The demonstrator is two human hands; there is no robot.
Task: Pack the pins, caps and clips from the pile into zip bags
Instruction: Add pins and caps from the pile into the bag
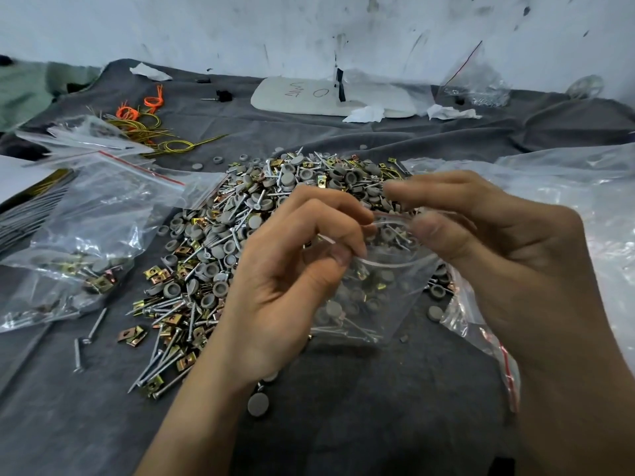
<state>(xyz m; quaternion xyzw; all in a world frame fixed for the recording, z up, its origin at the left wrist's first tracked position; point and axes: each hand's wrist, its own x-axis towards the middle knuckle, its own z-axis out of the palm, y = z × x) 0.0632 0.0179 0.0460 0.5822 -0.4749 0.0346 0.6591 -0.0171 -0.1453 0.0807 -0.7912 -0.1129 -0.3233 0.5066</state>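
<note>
Centrally, a small clear zip bag (pixel 374 290) is held with its mouth open just above the near edge of the pile (pixel 237 214), between both hands. The left hand (pixel 281 290) pinches the bag's left lip, its fingers (pixel 340 214) curled over the rim and the thumb pressed against it. The right hand (pixel 515 266), slightly blurred, grips the right lip between thumb and curled fingers. Through the film, grey caps, silver pins and brass-coloured clips show in the bag's lower half. The pile, a mix of the same three parts, lies on a dark grey cloth (pixel 378 424) covering the table. Left of the pile rests a larger filled bag (pixel 86 235) with a red strip, and a few loose pins (pixel 94 326) lie nearer the viewer. Beside the right wrist lie flat red-strip bags (pixel 481 334). Farther back are orange and yellow wire loops (pixel 144 115), a white board (pixel 302 96) and crumpled tissue (pixel 366 113).
</note>
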